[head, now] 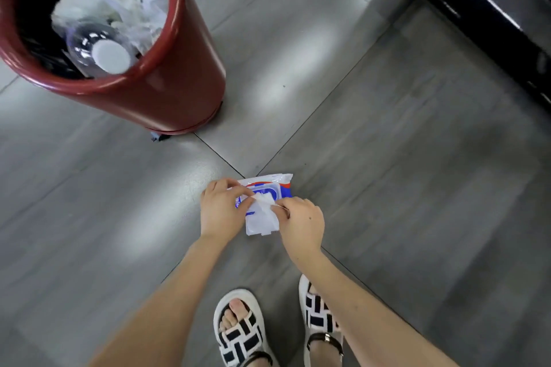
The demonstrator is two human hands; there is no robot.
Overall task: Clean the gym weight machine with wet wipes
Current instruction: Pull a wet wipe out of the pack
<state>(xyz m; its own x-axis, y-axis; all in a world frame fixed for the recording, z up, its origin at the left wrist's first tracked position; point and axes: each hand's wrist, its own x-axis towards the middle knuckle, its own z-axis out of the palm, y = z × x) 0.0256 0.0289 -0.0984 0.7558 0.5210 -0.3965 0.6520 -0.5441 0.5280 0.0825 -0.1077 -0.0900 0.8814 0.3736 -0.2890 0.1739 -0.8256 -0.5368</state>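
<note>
Sandals (238, 334): nearest, below the pack. Pack (269, 188): held over the floor by the left hand (219, 210), fingers clamped on it. Wipe (262, 217): pinched by the right hand (301, 222), half drawn; tearing or extra sheets likely if yanked. Bin (167, 86): beyond the pack, leftward, full.

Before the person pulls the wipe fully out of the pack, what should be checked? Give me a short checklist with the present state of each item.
1. Left hand holds the wipe pack firmly: ok.
2. Right hand pinches the white wipe: ok.
3. Only one wipe is coming out: cannot tell, the layers are blurred.
4. Red bin is close for used wipes: ok, it stands ahead on the left, already holding white waste and a bottle.
5. Black machine frame is within view to clean: ok, at the upper right.
6. The wipe is wet enough: cannot tell.
</note>
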